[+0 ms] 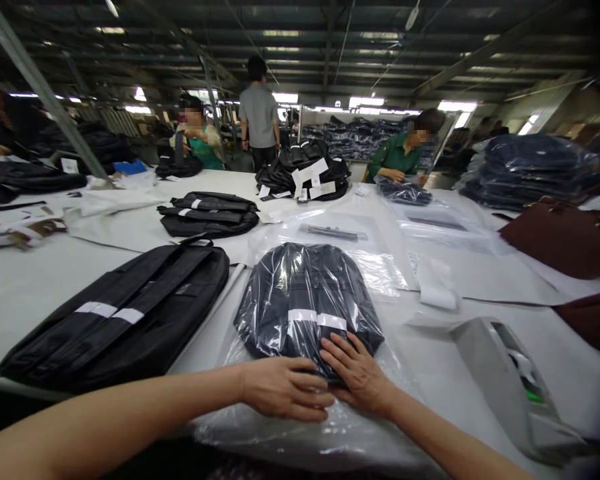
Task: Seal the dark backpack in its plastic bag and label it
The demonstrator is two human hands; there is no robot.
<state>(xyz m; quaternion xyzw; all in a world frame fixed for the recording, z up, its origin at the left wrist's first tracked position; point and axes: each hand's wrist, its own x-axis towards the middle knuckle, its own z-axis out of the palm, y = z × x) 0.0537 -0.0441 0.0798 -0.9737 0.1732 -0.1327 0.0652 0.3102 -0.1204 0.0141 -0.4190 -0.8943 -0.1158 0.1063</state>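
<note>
A black backpack (307,283) inside a clear plastic bag lies flat in front of me, two white bands across its straps. My right hand (357,373) rests with fingers spread on the plastic over the backpack's lower right part. Just left of it, my left hand (286,390) is palm down at the backpack's near edge, fingers stretched out over the bag's loose plastic (260,430). Neither hand grips anything. Another black backpack (125,313), without plastic, lies to the left, also with white bands on its straps.
A grey tape dispenser (510,387) stands at the right, near brown bags (563,237). Flat plastic bags (330,250) lie beyond the wrapped backpack. Further back are black bags (207,215), a tagged pile (303,172) and wrapped stacks (527,170). Several people are around the white table (35,280).
</note>
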